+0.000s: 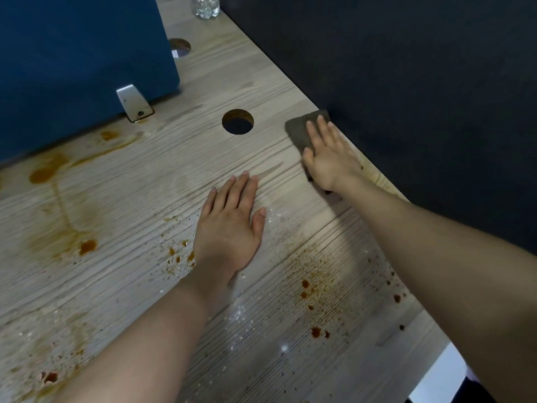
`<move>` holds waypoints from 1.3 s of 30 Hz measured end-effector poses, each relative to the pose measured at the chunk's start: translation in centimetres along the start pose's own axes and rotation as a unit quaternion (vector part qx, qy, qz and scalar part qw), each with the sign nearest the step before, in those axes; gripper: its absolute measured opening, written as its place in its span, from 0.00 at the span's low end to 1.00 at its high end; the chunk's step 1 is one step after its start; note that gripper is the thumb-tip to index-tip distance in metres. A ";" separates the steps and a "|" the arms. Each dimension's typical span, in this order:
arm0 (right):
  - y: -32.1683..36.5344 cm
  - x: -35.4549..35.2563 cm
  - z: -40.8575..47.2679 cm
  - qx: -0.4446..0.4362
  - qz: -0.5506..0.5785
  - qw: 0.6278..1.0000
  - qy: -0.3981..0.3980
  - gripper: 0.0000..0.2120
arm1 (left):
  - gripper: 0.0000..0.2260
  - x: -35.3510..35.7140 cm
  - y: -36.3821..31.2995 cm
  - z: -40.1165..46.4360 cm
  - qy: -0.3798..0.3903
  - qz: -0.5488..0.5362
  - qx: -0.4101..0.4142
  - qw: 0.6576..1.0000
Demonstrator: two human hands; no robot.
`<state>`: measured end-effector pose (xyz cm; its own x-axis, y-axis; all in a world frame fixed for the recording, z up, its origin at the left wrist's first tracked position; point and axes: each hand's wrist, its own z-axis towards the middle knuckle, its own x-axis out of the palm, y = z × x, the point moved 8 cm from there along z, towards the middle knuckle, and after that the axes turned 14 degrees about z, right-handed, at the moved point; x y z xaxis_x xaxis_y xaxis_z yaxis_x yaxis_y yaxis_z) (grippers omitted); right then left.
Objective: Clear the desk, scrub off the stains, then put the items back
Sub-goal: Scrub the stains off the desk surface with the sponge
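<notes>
Nearest the viewer, brown stains (315,331) and white specks dot the pale, ridged wood-grain bench (122,286). Nearer than the round cable hole (237,121), the left hand (229,228) lies flat, fingers straight and released, likely bracing the body. Right of the hole, at the bench's far edge against a dark wall (421,82), the right hand (329,158) presses a flat, dark, coarse-looking pad (299,128), fingers straight on top, pushing it to scrub. Left of the hole, larger smeared orange stains (49,173) run beside a blue panel (81,53) held by a metal bracket (133,103). Beyond the hole stands a clear bottle (205,7).
</notes>
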<state>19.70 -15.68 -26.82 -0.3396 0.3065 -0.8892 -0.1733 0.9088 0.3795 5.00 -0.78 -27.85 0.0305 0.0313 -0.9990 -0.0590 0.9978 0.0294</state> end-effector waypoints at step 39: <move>-8.3 -1.3 -10.8 0.021 0.001 0.999 -0.037 0.27 | 0.25 -0.1 0.0 -0.1 0.023 0.011 -0.007 1.000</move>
<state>11.55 -26.65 -26.04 -0.2710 0.3265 -0.9055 -0.1339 0.9188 0.3714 4.94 -0.80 -27.76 -0.0161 0.0510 -0.9986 -0.0733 0.9960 0.0520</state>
